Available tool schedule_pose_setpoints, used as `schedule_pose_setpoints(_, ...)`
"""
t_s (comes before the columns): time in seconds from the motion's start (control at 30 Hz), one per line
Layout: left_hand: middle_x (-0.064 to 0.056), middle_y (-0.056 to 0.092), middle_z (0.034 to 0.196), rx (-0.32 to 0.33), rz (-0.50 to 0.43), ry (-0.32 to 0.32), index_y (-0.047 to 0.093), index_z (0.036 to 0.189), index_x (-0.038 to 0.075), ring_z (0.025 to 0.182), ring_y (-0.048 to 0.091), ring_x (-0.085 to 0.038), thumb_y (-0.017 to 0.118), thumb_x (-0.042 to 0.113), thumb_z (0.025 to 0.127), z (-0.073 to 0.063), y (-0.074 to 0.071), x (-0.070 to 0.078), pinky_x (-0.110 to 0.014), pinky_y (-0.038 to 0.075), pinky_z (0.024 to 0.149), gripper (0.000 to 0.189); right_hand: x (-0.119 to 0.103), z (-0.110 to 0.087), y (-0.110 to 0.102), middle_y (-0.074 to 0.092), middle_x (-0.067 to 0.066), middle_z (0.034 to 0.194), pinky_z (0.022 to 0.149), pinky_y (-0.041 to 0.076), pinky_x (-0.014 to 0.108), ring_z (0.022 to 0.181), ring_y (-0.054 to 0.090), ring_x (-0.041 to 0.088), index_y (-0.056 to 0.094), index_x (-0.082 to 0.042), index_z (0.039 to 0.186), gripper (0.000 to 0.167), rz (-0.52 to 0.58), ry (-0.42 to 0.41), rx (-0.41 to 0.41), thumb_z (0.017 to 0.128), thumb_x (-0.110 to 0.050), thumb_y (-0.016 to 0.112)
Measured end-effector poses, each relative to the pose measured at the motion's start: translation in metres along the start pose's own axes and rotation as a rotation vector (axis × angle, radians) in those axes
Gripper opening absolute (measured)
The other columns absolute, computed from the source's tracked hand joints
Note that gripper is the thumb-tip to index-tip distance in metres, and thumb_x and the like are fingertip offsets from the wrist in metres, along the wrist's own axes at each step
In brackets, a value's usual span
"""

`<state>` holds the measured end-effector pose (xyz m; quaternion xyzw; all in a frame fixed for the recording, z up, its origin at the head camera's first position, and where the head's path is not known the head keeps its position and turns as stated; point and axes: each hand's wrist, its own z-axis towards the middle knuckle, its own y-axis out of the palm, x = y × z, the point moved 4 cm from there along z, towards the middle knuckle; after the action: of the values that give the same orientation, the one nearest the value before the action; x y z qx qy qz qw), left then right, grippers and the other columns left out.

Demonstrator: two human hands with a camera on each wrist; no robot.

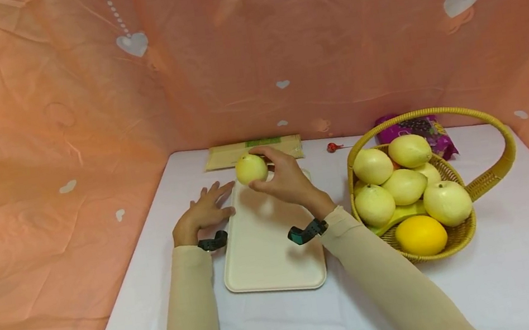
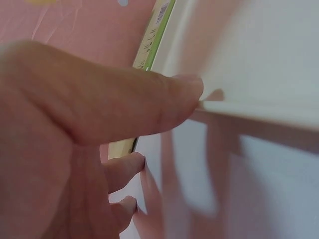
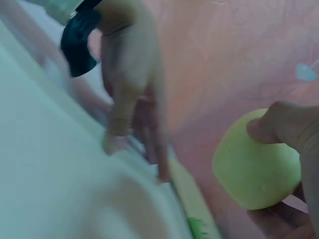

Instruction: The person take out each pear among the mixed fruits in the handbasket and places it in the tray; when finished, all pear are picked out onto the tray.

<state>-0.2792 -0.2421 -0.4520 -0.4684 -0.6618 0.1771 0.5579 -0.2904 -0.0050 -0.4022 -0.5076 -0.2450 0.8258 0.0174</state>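
My right hand (image 1: 284,179) holds a round, pale yellow-green, apple-like fruit (image 1: 251,169) above the far-left part of a cream rectangular tray (image 1: 272,243). In the right wrist view the thumb lies on one side of the fruit (image 3: 256,162), with fingers on the opposite side. My left hand (image 1: 205,210) is at the tray's left edge, fingers spread. Seen from the left wrist, its thumb (image 2: 149,102) touches the tray's rim (image 2: 259,110), while the other fingers reach down to the white cloth outside it.
On the right stands a wicker basket (image 1: 466,238) with a tall handle, holding several pale fruits, a yellow fruit (image 1: 421,235) and a banana (image 1: 401,215). Behind it lies a purple packet (image 1: 435,138). A flat yellowish package (image 1: 225,157) and a red lollipop (image 1: 333,147) lie at the back.
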Motion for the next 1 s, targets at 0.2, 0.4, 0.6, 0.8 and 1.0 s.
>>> schedule_pose_setpoints(0.2,-0.026,0.007,0.183,0.006,0.021,-0.003,0.031,0.175,0.022,0.166,-0.006,-0.059,0.066,0.030,0.105,0.001,0.000,0.000,-0.087,-0.006,0.123,0.078,0.022,0.005,0.023,0.063,0.016,0.152,0.110,0.060,0.048,0.133,0.066,0.034,0.054,-0.001,0.157,0.076,0.008,0.098,-0.009,0.090,-0.010,0.087)
schedule_pose_setpoints(0.4,-0.025,0.007,0.183,0.000,0.030,-0.008,0.030,0.175,0.020,0.167,-0.006,-0.058,0.064,0.029,0.106,0.001,0.000,-0.001,-0.086,-0.005,0.124,0.078,0.035,0.008,0.037,0.061,0.017,0.154,0.106,0.061,0.046,0.133,0.066,0.035,0.057,-0.005,0.157,0.074,-0.042,0.156,-0.022,0.090,-0.012,0.088)
schedule_pose_setpoints(0.6,-0.026,0.006,0.183,-0.007,0.023,0.001,0.030,0.175,0.019,0.167,-0.006,-0.058,0.064,0.028,0.106,0.000,0.000,0.000,-0.087,-0.005,0.123,0.077,0.044,0.009,0.044,0.062,0.017,0.152,0.104,0.061,0.048,0.130,0.066,0.034,0.059,-0.005,0.154,0.071,-0.105,0.155,-0.016,0.090,-0.014,0.089)
schedule_pose_setpoints(0.8,-0.026,0.006,0.183,-0.008,0.029,-0.008,0.030,0.175,0.019,0.167,-0.007,-0.058,0.065,0.028,0.106,0.001,0.000,-0.001,-0.086,-0.005,0.124,0.077,0.053,0.010,0.049,0.061,0.017,0.154,0.110,0.057,0.053,0.131,0.065,0.036,0.056,-0.006,0.157,0.073,-0.088,0.181,0.013,0.092,-0.013,0.089)
schedule_pose_setpoints(1.0,-0.026,0.006,0.183,-0.004,0.029,-0.016,0.030,0.175,0.018,0.167,-0.007,-0.057,0.065,0.028,0.106,0.002,0.001,-0.002,-0.086,-0.006,0.124,0.078,0.061,0.008,0.054,0.057,0.018,0.161,0.111,0.057,0.047,0.131,0.067,0.034,0.049,-0.005,0.163,0.080,-0.030,0.194,0.039,0.094,-0.013,0.088)
